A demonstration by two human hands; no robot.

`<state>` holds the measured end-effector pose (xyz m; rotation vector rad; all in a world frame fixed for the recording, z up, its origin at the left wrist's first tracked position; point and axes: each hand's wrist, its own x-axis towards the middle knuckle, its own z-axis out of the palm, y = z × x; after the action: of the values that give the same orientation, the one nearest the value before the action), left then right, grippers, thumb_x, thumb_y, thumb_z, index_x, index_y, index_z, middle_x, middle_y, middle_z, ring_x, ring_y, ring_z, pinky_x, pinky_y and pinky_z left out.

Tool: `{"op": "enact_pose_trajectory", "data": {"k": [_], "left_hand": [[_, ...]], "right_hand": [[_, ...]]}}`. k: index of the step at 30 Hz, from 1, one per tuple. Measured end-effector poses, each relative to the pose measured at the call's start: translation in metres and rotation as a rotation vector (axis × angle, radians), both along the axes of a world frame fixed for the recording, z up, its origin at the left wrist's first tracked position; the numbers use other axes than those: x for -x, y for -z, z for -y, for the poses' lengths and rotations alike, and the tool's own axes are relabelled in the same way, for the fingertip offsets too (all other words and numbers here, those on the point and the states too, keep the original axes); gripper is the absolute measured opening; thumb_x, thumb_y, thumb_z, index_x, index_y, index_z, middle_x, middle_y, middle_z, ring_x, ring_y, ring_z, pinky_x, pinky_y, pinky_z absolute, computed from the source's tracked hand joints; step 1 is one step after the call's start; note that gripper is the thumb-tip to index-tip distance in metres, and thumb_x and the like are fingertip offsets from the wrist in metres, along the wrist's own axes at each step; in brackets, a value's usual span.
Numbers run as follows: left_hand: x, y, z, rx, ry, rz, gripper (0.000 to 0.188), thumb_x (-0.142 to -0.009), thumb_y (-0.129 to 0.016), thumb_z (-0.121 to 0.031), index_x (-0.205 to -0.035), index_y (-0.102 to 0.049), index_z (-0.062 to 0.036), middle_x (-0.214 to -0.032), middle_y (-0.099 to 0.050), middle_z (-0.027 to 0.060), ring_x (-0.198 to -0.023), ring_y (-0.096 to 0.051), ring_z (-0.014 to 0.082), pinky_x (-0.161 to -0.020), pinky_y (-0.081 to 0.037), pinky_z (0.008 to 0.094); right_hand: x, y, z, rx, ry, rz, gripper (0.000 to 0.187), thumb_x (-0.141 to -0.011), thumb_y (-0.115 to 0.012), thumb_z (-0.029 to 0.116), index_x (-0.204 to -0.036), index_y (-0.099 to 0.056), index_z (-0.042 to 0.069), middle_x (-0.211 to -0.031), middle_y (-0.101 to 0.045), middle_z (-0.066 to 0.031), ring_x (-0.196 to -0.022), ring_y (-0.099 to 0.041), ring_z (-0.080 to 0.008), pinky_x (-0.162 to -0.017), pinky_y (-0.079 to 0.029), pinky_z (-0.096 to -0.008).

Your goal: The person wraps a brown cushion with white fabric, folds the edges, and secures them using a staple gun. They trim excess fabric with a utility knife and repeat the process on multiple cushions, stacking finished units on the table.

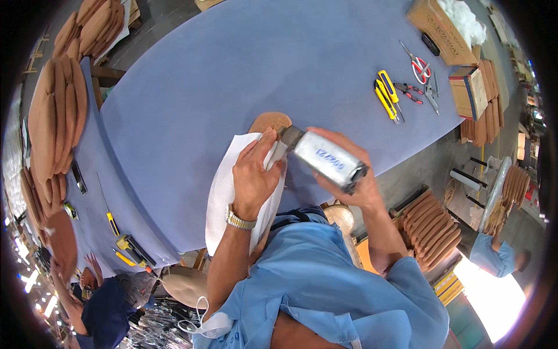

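My right hand (354,174) is wrapped around a staple gun (328,158) with a silver body and dark nose. The nose meets the edge of a long brown padded piece (271,120), which has white cloth (224,195) over most of it. On that cloth lies my left hand (256,174), its fingers close together at the edge beside the nose and its thumb apart, holding the cloth against the piece. A metal-banded watch (240,217) circles my left wrist. The near end of the padded piece leans toward my body, and its underside is hidden.
Yellow cutters (386,99), red-handled pliers (410,92) and scissors (419,68) lie at the right of the blue-covered table (192,70). A cardboard box (444,32) stands beyond. Brown cushions (55,116) are stacked left, others (430,230) right. Co-workers (107,308) are at both sides.
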<state>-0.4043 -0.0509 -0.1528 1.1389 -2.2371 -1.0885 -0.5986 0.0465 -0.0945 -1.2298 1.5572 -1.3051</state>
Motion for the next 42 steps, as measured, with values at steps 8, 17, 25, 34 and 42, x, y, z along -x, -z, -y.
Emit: {"op": "enact_pose_trajectory", "data": {"k": [8, 17, 25, 34, 42], "left_hand": [[-0.001, 0.004, 0.007, -0.008, -0.007, -0.064, 0.053, -0.076, -0.076, -0.001, -0.129, -0.070, -0.0006, -0.128, -0.073, 0.0157, -0.122, -0.068, 0.0316, -0.109, -0.052, 0.0407], [-0.001, 0.005, 0.011, 0.001, -0.004, -0.086, 0.053, -0.075, -0.074, 0.004, -0.127, -0.070, 0.0009, -0.127, -0.073, 0.0171, -0.121, -0.069, 0.0294, -0.108, -0.052, 0.0423], [0.000, 0.001, 0.011, -0.065, -0.019, -0.064, 0.051, -0.076, -0.075, 0.000, -0.126, -0.071, 0.0010, -0.126, -0.073, 0.0180, -0.123, -0.068, 0.0291, -0.110, -0.049, 0.0422], [0.008, 0.009, 0.005, -0.069, 0.026, -0.116, 0.046, -0.076, -0.077, -0.002, -0.121, -0.073, 0.0027, -0.124, -0.074, 0.0189, -0.122, -0.069, 0.0280, -0.109, -0.049, 0.0416], [0.000, 0.008, 0.005, 0.125, -0.023, -0.089, 0.044, -0.074, -0.082, -0.003, -0.118, -0.075, -0.0007, -0.130, -0.070, 0.0161, -0.122, -0.066, 0.0321, -0.107, -0.051, 0.0452]], "right_hand": [[-0.021, 0.038, -0.014, -0.136, 0.096, 0.091, 0.069, -0.072, -0.076, 0.005, -0.139, -0.062, 0.003, -0.132, -0.068, -0.0177, -0.119, -0.068, -0.0333, -0.103, -0.052, -0.0387], [-0.013, 0.038, -0.004, -0.194, -0.002, 0.100, 0.074, -0.072, -0.077, 0.008, -0.144, -0.057, 0.007, -0.132, -0.068, -0.0153, -0.117, -0.069, -0.0316, -0.100, -0.053, -0.0367], [0.007, 0.015, 0.021, -0.365, -0.172, 0.114, 0.080, -0.069, -0.082, 0.015, -0.145, -0.055, 0.008, -0.129, -0.070, -0.0151, -0.111, -0.071, -0.0299, -0.096, -0.054, -0.0342], [0.012, 0.009, 0.019, -0.526, -0.161, 0.025, 0.082, -0.071, -0.084, 0.028, -0.145, -0.055, 0.008, -0.130, -0.069, -0.0139, -0.114, -0.071, -0.0297, -0.095, -0.054, -0.0330], [0.001, 0.034, 0.008, -0.169, -0.129, -0.109, 0.082, -0.067, -0.082, 0.018, -0.144, -0.057, 0.007, -0.137, -0.065, -0.0171, -0.123, -0.066, -0.0319, -0.102, -0.051, -0.0377]]}}
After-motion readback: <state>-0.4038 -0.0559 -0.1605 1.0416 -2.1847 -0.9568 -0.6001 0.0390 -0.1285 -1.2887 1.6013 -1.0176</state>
